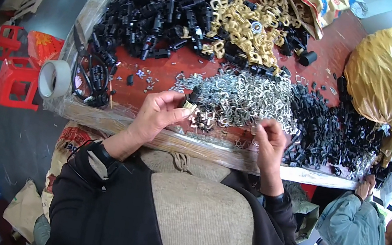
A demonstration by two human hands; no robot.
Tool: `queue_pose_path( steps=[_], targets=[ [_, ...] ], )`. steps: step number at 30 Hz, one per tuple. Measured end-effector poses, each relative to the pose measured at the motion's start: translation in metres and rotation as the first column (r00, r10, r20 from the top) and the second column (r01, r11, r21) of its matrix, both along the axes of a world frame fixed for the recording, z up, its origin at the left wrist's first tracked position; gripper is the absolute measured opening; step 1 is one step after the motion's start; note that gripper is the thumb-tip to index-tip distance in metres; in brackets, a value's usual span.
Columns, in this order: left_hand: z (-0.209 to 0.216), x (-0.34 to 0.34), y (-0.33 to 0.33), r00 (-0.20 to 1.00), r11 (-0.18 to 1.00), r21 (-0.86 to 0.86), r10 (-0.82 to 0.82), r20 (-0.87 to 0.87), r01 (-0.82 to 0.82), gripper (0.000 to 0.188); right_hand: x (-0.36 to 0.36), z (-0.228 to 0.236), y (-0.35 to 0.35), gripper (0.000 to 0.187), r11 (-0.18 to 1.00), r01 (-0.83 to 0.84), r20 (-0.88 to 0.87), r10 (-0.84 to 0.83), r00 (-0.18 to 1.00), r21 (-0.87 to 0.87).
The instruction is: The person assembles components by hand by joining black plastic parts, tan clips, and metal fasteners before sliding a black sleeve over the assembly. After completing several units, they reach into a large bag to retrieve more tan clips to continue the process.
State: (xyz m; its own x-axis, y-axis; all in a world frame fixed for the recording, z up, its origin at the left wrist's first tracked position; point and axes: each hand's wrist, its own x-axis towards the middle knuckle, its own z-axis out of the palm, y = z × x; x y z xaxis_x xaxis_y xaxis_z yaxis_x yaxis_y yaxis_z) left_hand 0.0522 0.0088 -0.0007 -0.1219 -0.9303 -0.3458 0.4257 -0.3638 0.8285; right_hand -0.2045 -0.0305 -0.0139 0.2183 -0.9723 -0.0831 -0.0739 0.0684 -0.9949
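Observation:
Over the near edge of the red table, my left hand (155,116) is closed, pinching a small black and gold-coloured fitting (189,106) between thumb and fingers. My right hand (272,141) is held apart from it, thumb and fingertips drawn together. Whatever those fingertips hold, if anything, is too small to make out. Just beyond the right hand spreads a heap of silver metal clips (267,100). Small bluish-grey metal pieces (202,86) lie at its left side. To the right of the clips is a pile of small black parts (318,122).
Black tubular parts (158,7) and gold-coloured rings (253,26) are heaped at the back. Scissors (81,41) and a tape roll (55,79) lie at the left edge. A yellow bag (387,77) stands right. Another person (360,228) sits at the right; a red stool (17,82) stands left.

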Motion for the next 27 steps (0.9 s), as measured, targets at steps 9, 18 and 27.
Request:
queue_pose_path(
  steps=[9,18,27],
  targets=[
    [-0.007,0.082,0.009,0.534,0.93,-0.368,0.307,0.788,0.009,0.029,-0.012,-0.012,0.005,0.005,0.996,0.091,-0.067,-0.089,0.994,0.026],
    [-0.008,0.082,-0.004,0.401,0.966,-0.193,0.111,0.909,0.171,0.03,-0.003,-0.012,0.008,0.005,1.0,-0.013,-0.104,0.012,0.995,-0.01],
    [-0.016,0.078,0.012,0.367,0.88,-0.462,0.397,0.841,0.108,0.029,-0.001,-0.014,0.006,0.006,0.999,-0.027,-0.165,0.022,0.986,-0.03]
  ],
)
